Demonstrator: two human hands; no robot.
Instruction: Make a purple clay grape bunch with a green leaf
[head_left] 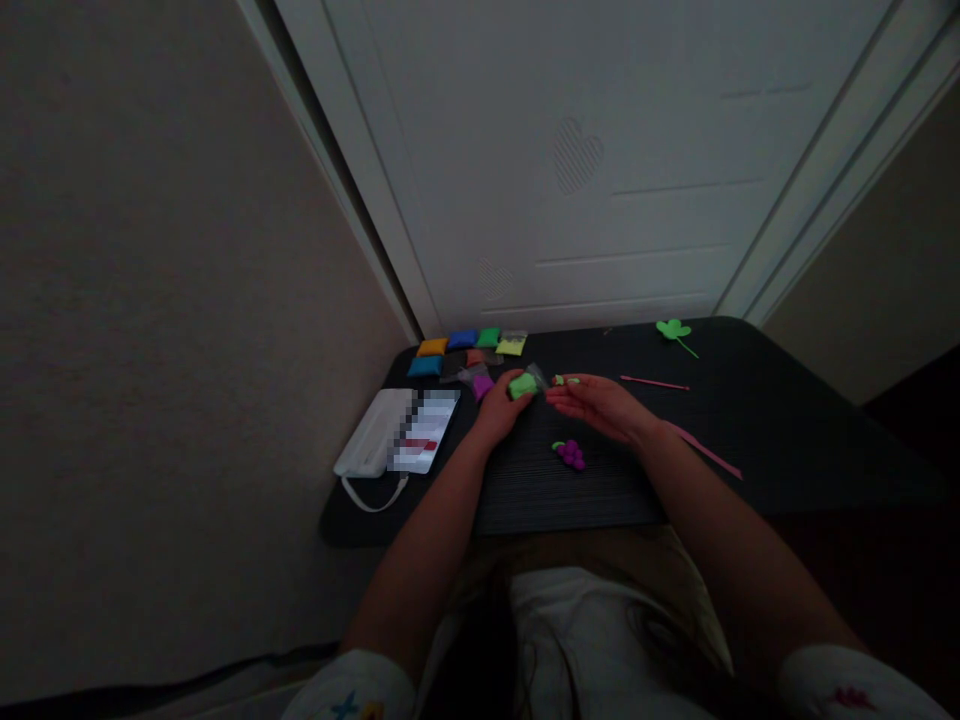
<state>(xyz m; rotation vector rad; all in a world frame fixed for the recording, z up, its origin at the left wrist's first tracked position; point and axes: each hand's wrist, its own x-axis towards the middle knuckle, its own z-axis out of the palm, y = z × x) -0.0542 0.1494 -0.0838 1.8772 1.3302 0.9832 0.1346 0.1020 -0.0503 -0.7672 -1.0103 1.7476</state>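
Observation:
My left hand (501, 405) is closed round a bright green lump of clay (523, 385) in a clear wrapper. My right hand (596, 403) lies just to its right on the black mat (765, 430), fingers pointing left and pinching a small green bit of clay (566, 380). Between my forearms sits a small purple clay grape bunch with a green leaf (570, 454).
Several coloured clay packets (469, 350) lie at the mat's far left. A phone on a white power bank (397, 432) rests at the left edge. A green clay leaf (673, 330), a thin pink stick (654, 382) and a pink tool (709, 455) lie to the right. A white door stands behind.

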